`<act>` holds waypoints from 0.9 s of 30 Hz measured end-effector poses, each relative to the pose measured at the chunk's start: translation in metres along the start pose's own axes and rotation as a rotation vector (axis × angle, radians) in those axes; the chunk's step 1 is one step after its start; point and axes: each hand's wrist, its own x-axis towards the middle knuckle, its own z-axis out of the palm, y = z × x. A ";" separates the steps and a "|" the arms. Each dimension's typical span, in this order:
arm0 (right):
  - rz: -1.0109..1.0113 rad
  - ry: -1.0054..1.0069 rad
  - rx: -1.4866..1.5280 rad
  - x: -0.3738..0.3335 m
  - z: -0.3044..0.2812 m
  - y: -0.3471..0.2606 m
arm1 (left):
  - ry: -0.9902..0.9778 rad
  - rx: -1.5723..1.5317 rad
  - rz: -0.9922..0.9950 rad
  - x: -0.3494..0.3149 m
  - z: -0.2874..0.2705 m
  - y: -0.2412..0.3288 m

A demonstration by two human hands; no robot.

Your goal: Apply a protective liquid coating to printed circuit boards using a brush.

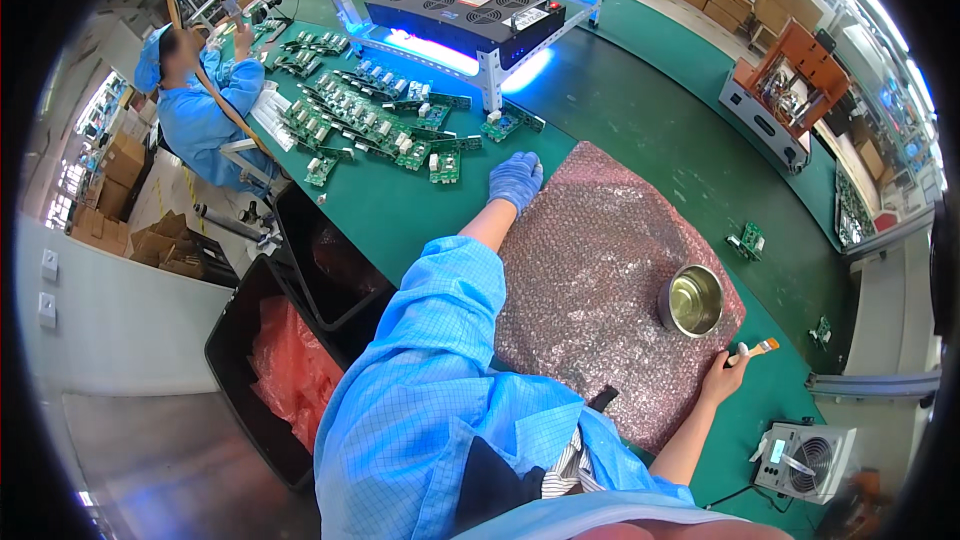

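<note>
Fingers of R hand (720, 378) closed on brush (758, 349), bristles (769, 344) free. Gloved L hand (515, 181) at far edge of bubble wrap (590, 260), maybe steadying it; can't tell if gripping. Metal cup (668, 304) on wrap nr R hand, prob. for easy reach. Circuit boards (365, 122) grouped beyond on table (650, 110).

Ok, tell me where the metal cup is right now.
In the head view, the metal cup sits on the right-hand part of the bubble wrap, just above the right hand and its brush in the picture.
</note>
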 end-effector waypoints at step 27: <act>0.043 -0.046 0.009 0.000 -0.003 -0.003 | 0.044 -0.008 0.020 0.002 0.007 -0.004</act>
